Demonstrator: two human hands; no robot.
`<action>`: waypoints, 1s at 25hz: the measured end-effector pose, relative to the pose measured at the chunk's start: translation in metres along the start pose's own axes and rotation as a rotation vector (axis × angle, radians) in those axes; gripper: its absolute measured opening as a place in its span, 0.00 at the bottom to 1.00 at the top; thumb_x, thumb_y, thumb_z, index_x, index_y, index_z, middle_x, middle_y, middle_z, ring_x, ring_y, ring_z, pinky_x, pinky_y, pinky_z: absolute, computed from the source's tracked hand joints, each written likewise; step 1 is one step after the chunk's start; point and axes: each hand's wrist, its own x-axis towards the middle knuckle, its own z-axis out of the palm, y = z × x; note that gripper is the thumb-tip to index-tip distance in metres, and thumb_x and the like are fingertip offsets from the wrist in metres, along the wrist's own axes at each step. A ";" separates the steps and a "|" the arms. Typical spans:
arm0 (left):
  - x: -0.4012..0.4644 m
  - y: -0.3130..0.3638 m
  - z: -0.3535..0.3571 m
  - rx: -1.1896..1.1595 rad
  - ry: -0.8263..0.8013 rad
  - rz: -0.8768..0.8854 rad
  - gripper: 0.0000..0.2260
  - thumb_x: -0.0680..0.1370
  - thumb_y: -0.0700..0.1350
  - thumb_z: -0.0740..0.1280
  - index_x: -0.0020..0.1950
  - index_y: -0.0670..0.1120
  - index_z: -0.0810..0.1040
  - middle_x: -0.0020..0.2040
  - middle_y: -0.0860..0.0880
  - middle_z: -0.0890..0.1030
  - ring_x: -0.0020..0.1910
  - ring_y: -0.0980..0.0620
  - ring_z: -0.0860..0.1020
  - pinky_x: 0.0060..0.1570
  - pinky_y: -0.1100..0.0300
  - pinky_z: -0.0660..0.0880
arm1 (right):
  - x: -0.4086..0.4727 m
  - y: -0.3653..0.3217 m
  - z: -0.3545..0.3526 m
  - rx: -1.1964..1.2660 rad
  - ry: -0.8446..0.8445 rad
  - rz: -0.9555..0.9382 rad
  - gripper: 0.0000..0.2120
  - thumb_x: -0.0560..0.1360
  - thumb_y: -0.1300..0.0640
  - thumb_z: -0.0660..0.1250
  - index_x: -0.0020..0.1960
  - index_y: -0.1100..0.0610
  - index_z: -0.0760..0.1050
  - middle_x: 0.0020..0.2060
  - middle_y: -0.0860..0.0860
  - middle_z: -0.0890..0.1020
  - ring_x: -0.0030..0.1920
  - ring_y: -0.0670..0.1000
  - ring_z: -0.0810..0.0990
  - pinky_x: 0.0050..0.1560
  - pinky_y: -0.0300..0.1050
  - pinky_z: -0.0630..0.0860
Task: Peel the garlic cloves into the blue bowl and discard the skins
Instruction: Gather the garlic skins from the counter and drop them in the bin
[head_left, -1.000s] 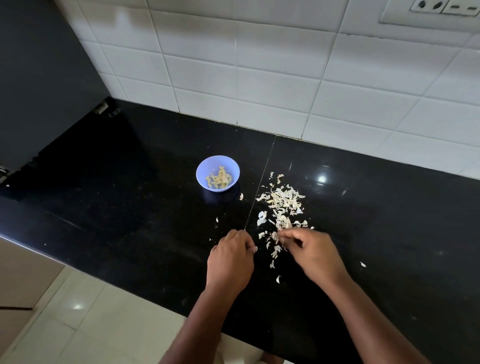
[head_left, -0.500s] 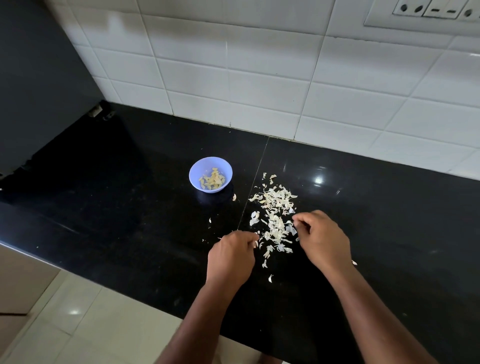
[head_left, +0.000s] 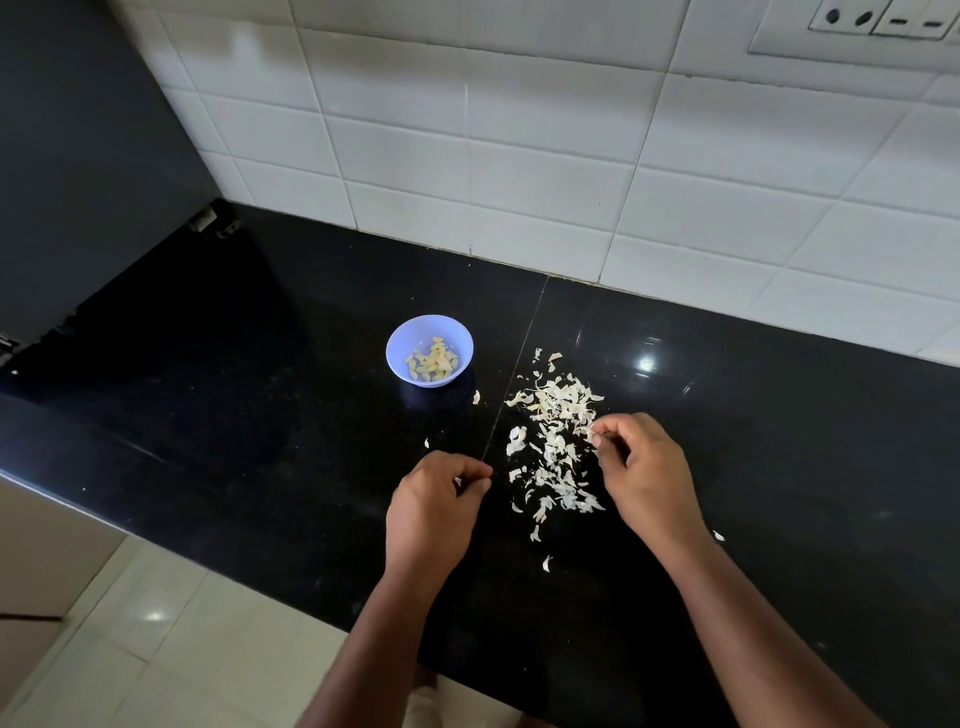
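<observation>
A small blue bowl (head_left: 410, 332) stands on the black counter and holds several peeled garlic cloves (head_left: 432, 361). To its right lies a loose pile of pale garlic skins (head_left: 556, 431). My right hand (head_left: 647, 470) is at the pile's right edge, its fingertips pinching a bit of skin. My left hand (head_left: 431, 506) rests on the counter left of the pile, below the bowl. Its fingers are curled with the thumb against the forefinger, and nothing shows in it.
The black counter (head_left: 779, 441) runs to a white tiled wall (head_left: 519, 156) at the back, with a dark panel (head_left: 78, 156) on the left. Stray skin flakes lie near the front edge (head_left: 546, 563) and at the right (head_left: 718, 535). Tiled floor shows below left.
My right hand has moved from the near end of the pile up along its right side. My left hand has stayed almost still.
</observation>
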 end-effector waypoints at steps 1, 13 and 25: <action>0.001 0.001 -0.001 -0.016 0.022 -0.024 0.02 0.77 0.51 0.76 0.48 0.59 0.85 0.46 0.61 0.81 0.45 0.62 0.79 0.47 0.55 0.81 | 0.001 -0.002 -0.001 0.004 0.012 -0.006 0.03 0.79 0.57 0.73 0.51 0.50 0.82 0.46 0.43 0.80 0.42 0.44 0.79 0.41 0.39 0.74; 0.010 -0.025 0.003 0.208 0.317 -0.120 0.21 0.84 0.56 0.62 0.76 0.53 0.73 0.74 0.52 0.75 0.76 0.48 0.69 0.75 0.47 0.62 | 0.024 0.004 -0.003 -0.161 -0.100 -0.044 0.05 0.80 0.55 0.71 0.53 0.47 0.84 0.48 0.42 0.83 0.39 0.40 0.79 0.39 0.40 0.74; 0.008 0.008 0.062 0.557 -0.142 0.162 0.35 0.85 0.66 0.41 0.85 0.45 0.39 0.85 0.48 0.35 0.81 0.49 0.28 0.79 0.46 0.28 | 0.098 -0.009 0.021 -0.383 -0.309 -0.210 0.07 0.82 0.56 0.68 0.55 0.51 0.85 0.51 0.47 0.81 0.52 0.51 0.81 0.49 0.48 0.77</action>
